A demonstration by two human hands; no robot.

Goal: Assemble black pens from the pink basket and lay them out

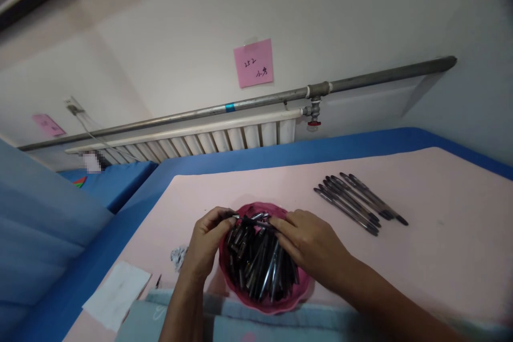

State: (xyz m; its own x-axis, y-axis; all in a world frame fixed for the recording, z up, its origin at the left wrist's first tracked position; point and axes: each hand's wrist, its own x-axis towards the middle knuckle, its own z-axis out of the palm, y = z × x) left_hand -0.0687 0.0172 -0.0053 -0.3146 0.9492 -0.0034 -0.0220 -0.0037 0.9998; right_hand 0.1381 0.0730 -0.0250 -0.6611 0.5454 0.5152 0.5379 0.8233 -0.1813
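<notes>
Above a pink bowl [306, 291] full of dark pen parts [264, 264], both my hands are closed. My right hand [310, 240] pinches a slim black pen part [256, 222], which points towards the left fingers. My left hand [208, 235] has thumb and forefinger pressed together at the other end of it. A small pale bit shows at those left fingertips, too small to name. Clear barrels and black caps or grips fill the bowl. To the right, several assembled clear pens with black caps [350, 200] lie side by side on the pink table cover [441, 246].
Left of the bowl lie crumpled paper [178, 256], a white sheet [118, 294] and a small dark piece [158, 281]. Light-blue cloth [240, 326] runs along the near edge. Behind the table are a white radiator [224, 139], a pipe [180, 116] and the wall.
</notes>
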